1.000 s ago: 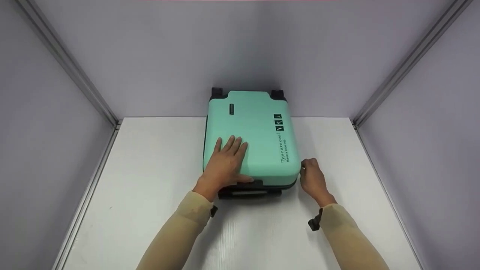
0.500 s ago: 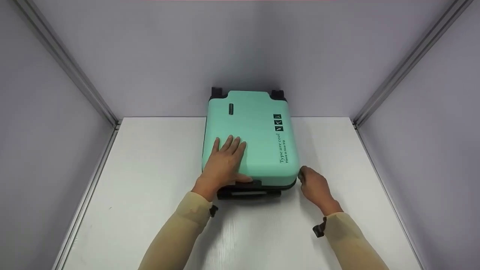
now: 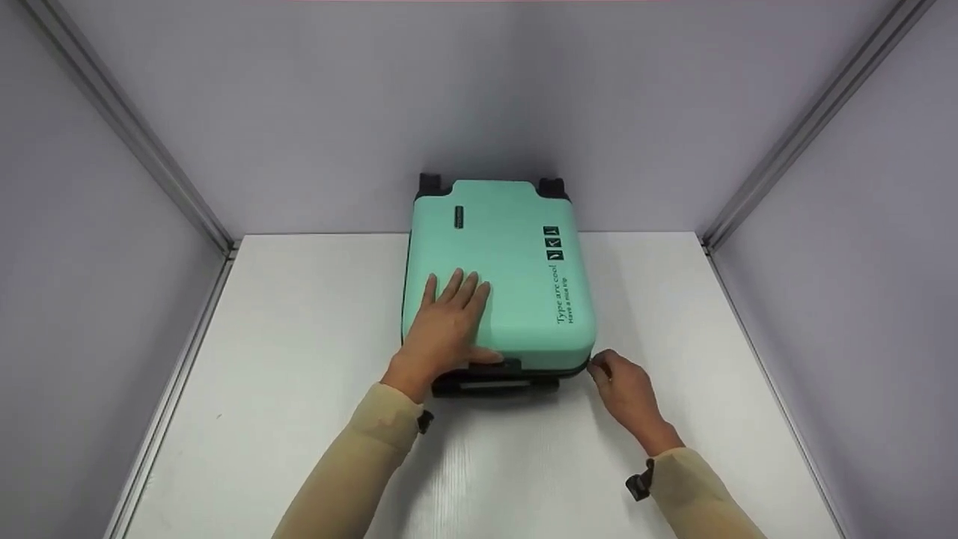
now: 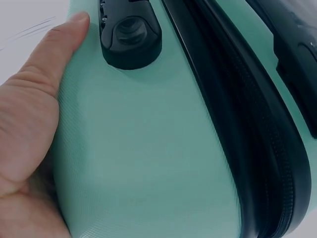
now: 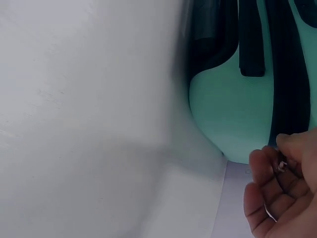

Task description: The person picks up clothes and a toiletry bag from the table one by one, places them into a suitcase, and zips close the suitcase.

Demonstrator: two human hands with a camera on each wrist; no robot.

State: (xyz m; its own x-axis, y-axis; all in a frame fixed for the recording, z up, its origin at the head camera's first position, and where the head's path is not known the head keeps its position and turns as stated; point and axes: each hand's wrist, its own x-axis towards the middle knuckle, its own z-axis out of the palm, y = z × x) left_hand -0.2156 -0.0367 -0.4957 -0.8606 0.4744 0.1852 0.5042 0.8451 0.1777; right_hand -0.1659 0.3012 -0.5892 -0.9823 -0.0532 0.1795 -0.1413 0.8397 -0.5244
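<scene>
Suitcase (image 3: 516,247) lies on white table (image 3: 299,359) within grey walls (image 3: 479,90), left hand (image 3: 445,327) spread atop, right hand (image 3: 627,388) pinching its zip pull (image 5: 282,164).

mint green across the boxy hard-shell suitcase (image 3: 509,232), finely patterned along its side. solid black on its stubby wheels (image 3: 551,189), curved zip band (image 4: 233,99) and rounded plastic combination lock (image 4: 130,34). black with white figures on three small square tiles (image 3: 553,242); black again for the slender lettering (image 3: 557,296). beige on long fabric sleeves (image 3: 352,457), white on the flat tabletop (image 3: 314,322), greyish lilac on smooth wall panels (image 3: 479,90).
</scene>
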